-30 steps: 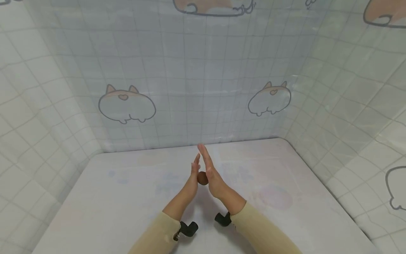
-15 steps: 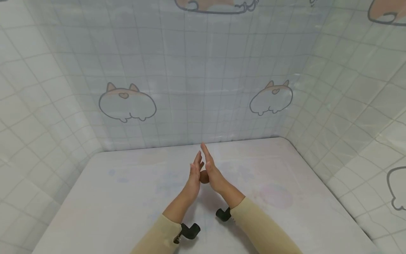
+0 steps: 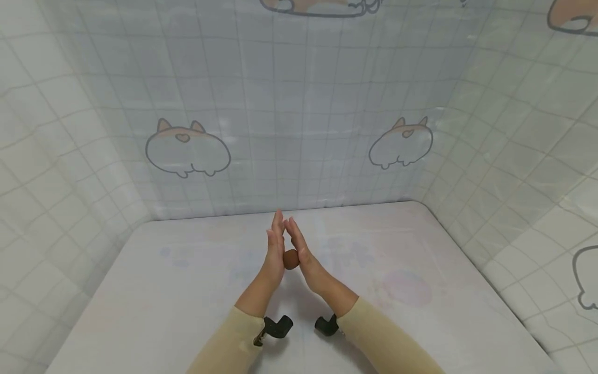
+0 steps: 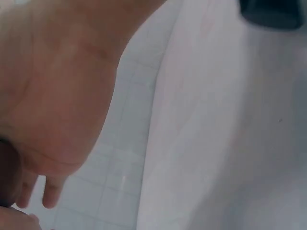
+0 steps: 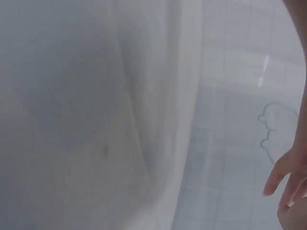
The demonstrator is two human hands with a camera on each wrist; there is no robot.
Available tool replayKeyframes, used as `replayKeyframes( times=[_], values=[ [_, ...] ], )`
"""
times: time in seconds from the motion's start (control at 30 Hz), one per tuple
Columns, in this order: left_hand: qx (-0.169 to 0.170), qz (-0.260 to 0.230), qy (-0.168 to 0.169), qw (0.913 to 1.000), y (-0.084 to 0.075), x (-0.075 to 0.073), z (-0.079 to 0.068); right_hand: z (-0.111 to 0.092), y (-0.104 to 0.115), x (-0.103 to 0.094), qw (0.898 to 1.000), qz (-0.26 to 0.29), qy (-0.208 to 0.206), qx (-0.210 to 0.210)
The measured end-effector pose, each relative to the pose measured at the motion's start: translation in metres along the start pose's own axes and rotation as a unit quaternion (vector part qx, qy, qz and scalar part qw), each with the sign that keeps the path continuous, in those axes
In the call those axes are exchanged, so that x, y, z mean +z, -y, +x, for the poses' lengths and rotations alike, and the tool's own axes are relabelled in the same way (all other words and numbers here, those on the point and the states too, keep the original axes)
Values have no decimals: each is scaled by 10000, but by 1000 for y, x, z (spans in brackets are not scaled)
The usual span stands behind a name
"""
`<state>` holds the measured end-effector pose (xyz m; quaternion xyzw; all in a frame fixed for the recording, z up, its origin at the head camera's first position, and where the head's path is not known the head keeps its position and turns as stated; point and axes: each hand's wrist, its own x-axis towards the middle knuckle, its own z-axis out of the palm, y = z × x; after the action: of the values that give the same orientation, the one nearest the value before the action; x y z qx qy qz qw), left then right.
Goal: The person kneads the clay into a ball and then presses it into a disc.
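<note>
A small brown ball (image 3: 290, 259), smooth and roundish, sits between the two palms above the table. My left hand (image 3: 273, 262) presses it from the left, fingers straight and pointing forward. From the other side my right hand (image 3: 310, 270) lies against it, its fingers also straight and leaning in toward the left fingertips. The left wrist view has the left palm up close, with the dark ball partly cut off at the left edge. Only some fingers (image 5: 278, 177) show at the right border of the right wrist view, where the ball is hidden.
A white table (image 3: 163, 301) with faint pastel patches lies beneath the hands. Grid-patterned sheeting (image 3: 299, 104) with cartoon corgis walls it at the back and both sides. Black wrist camera mounts (image 3: 279, 327) stick out from both beige sleeves (image 3: 388, 337).
The palms have slid against each other: the left fingertips now reach farther forward, the right ones have drawn back. The ball has shifted slightly left between them.
</note>
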<state>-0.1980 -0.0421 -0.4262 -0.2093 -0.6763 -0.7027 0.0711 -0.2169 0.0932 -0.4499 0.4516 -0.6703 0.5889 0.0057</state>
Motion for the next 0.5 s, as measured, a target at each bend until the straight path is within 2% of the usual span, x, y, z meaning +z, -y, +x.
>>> replayKeyframes(
  times=[0.17, 0.33, 0.5],
  values=[
    [-191, 2, -138, 9997, 1, -4, 4, -2, 11, 8, 9997, -213, 8, -101],
    [-547, 33, -33, 9985, 6, -3, 4, -4, 18, 11, 9999, -83, -131, 10],
    [-845, -147, 109, 9963, 11, 3, -1, -4, 20, 12, 9976, -532, -452, -4]
  ],
)
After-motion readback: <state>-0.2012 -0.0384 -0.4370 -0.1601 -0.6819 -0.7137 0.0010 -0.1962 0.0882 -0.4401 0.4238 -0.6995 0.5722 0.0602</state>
